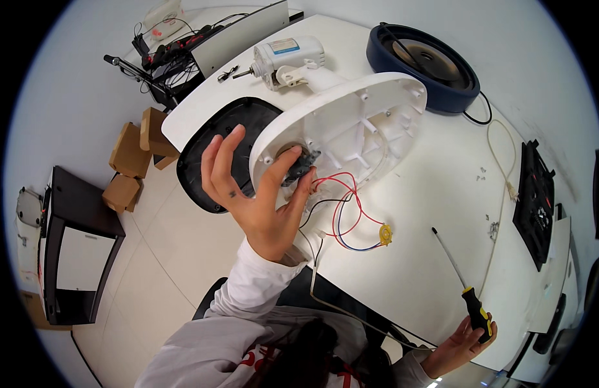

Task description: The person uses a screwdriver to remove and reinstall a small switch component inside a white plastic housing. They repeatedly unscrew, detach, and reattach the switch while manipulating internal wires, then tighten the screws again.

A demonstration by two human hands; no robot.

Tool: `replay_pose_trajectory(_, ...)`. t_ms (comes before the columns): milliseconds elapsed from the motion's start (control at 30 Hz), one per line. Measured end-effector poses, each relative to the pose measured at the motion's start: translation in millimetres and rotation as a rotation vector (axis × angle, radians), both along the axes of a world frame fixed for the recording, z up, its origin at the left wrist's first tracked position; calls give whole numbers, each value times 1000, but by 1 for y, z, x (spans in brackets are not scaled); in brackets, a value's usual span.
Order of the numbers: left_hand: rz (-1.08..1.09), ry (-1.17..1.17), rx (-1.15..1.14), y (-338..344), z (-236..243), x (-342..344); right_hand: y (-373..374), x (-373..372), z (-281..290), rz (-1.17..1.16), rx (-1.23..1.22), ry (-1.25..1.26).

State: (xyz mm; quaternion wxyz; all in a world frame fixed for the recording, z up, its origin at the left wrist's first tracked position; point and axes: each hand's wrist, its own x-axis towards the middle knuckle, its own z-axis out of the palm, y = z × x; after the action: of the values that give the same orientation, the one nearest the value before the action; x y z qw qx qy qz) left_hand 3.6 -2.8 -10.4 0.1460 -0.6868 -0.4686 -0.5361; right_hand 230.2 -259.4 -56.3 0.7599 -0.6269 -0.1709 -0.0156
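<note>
Left hand (261,213) is pinched about a black part (302,167) inside the white shell (341,132), near the tabletop's (409,200) left edge; well to its right, a screwdriver (472,307) is gripped by the curled right hand (464,346) by the near edge, its shaft pointed forward-left.

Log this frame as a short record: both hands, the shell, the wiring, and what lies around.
Left hand: fingers gripping a small dark part
Right hand: holding a screwdriver with black-and-yellow handle
Shell: open hollow white plastic shell, ribbed inside; dark part at its left end
Wiring: red and blue wires reaching a small round yellow part
Beyond shell: white motor-like unit, round navy-blue object
Left of shell: black plastic cover
</note>
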Motion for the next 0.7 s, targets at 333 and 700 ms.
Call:
replay_pose_trajectory(333,-66,-25,39,8,-4,-4,0,-1,14,-46,-236,-146)
replay_pose_trajectory(700,-119,-57,5,10,-3,-3,4,-5,11,-101,-263,-123)
